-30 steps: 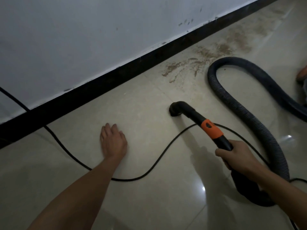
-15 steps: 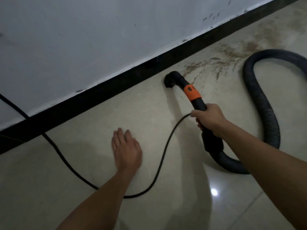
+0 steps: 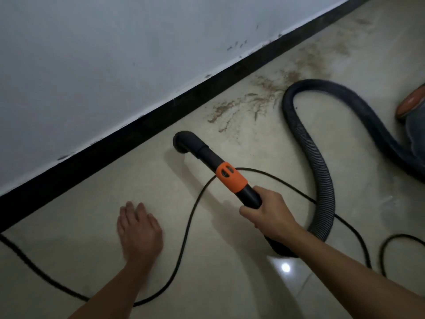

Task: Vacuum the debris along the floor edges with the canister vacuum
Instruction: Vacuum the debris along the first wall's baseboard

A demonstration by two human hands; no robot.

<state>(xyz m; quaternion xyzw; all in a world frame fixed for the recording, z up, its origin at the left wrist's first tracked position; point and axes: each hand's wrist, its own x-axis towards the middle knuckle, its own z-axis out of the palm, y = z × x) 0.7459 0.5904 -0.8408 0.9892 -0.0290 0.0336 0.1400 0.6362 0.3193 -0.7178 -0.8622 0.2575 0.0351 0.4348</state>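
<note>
Glossy beige tiled floor (image 3: pixel 92 215), scuffed white wall (image 3: pixel 115 54), black baseboard (image 3: pixel 138 125) between. Brown debris (image 3: pixel 253 100) strewn beside the baseboard, right of the nozzle (image 3: pixel 184 143) and apart from it. Nozzle mouth-down near the baseboard. Right hand (image 3: pixel 269 215) fingers curled round the wand behind its orange collar (image 3: pixel 231 178); marks there unreadable. Left hand (image 3: pixel 140 231) flat on the floor, fingers straight. Ribbed hose (image 3: pixel 322 171) looping toward the canister (image 3: pixel 412 104); black cord (image 3: pixel 189 221) lying across the floor.

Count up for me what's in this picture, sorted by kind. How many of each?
Hands: 2, the left hand lying flat, the right hand gripping the wand.
Vacuum parts: 3, the wand, the hose and the canister, which is cut off at the frame's edge.
Cords: 1 black cord, as far as I can tell.
Dirt: 1 debris patch.
Total: 7.
</note>
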